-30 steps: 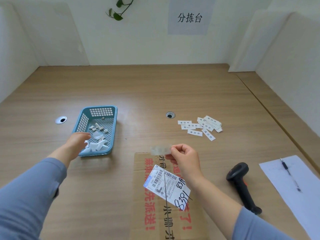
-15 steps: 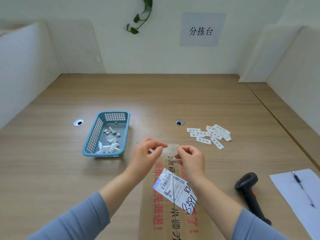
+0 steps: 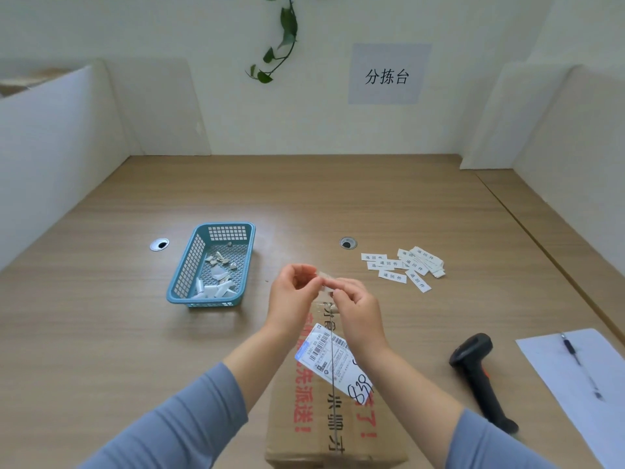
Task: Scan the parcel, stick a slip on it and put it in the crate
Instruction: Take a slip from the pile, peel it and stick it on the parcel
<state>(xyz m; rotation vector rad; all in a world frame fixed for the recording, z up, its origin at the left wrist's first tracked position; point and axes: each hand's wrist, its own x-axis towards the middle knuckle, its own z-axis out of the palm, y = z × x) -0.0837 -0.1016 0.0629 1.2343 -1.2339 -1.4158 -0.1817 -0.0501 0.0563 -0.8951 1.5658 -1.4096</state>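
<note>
— Where is the parcel?

— The brown cardboard box with red printed characters point(image 3: 333, 414) lies flat on the light wooden desk point(image 3: 338, 204), at the near edge, between the two forearms in grey-blue sleeves. A white shipping label with barcodes and handwritten black digits point(image 3: 333, 362) sits askew on its top.

— And the hands?

— Both are raised just above the far end of the box. The left hand point(image 3: 292, 299) and the right hand point(image 3: 358, 308) meet fingertip to fingertip, each pinching one small pale slip point(image 3: 325, 278) between thumb and forefinger. The slip is blurred; I cannot tell whether it touches the box.

— What else is on the desk?

— A blue plastic mesh basket point(image 3: 189, 265), left of the hands, holds white paper scraps point(image 3: 213, 282). A scatter of white printed slips point(image 3: 404, 267) lies to the right, beyond the right hand. A black handheld barcode scanner point(image 3: 478, 377) lies well right of the box, beside a white sheet of paper point(image 3: 581, 390) with a pen point(image 3: 580, 365) on it.
</note>
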